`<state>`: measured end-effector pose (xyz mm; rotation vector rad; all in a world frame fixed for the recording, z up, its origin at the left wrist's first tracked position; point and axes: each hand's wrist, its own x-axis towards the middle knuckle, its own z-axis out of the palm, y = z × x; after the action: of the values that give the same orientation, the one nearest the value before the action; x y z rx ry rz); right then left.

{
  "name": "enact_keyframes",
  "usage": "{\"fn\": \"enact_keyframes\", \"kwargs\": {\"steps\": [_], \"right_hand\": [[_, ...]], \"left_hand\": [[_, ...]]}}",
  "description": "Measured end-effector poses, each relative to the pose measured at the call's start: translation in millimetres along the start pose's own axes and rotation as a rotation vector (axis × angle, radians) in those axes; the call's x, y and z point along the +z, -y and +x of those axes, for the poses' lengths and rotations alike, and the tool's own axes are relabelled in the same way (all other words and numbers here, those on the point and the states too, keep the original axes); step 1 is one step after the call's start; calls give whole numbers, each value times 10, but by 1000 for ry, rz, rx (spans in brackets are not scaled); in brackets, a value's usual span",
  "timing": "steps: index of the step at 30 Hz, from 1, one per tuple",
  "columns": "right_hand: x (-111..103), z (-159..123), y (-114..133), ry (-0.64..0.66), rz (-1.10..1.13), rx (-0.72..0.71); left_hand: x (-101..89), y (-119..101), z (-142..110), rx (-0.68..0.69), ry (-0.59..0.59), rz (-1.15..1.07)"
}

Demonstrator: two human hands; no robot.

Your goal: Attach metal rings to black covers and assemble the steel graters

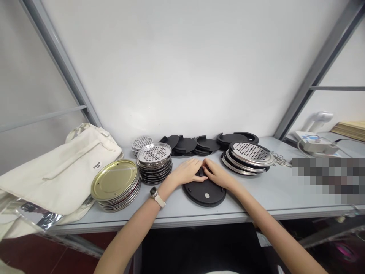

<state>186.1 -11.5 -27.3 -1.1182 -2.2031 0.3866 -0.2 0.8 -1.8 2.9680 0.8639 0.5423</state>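
Observation:
A black round plate [196, 194] lies on the table right in front of me. It has small raised pegs and a pale round spot near its front edge. My left hand [188, 171], below a wrist with a watch [157, 197], grips its far left part, the thumb resting on the face. From the other side my right hand [216, 173] closes on the far part, fingers bent and fingertips close to the left thumb. Between the hands a small dark raised piece [200, 172] shows, partly hidden by the fingers.
Left of my hands stand a stack of metal grater discs [154, 154] and gold-coloured round lids [116, 180], beside a cream bag [62, 163]. Black round holders [185, 144] line the wall. Grater discs in black rims [252, 152] and metal clips [281, 159] lie to the right.

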Motion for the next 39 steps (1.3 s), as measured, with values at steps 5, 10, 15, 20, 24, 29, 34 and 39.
{"fn": "enact_keyframes", "kwargs": {"steps": [5,10,15,20,24,29,34,39], "right_hand": [[-21,1,21,21,-7,5],[-14,0,15,21,-11,13],[-10,0,11,20,0,6],[-14,-1,18,17,1,13],[-18,-1,22,18,9,10],[-21,-3,30,16,8,17],[-18,-7,29,5,5,8],[-17,-10,32,3,21,19]], "left_hand": [[1,-7,-2,-12,8,-1],[-15,-19,-2,-25,14,-19],[-46,-33,-12,-39,16,-63],[-57,-29,-13,-59,20,-103],[-58,-25,-4,-81,30,-112],[-65,-25,2,-83,37,-93],[-58,-21,2,-80,26,-95],[-50,-18,4,-78,18,-88]]}}
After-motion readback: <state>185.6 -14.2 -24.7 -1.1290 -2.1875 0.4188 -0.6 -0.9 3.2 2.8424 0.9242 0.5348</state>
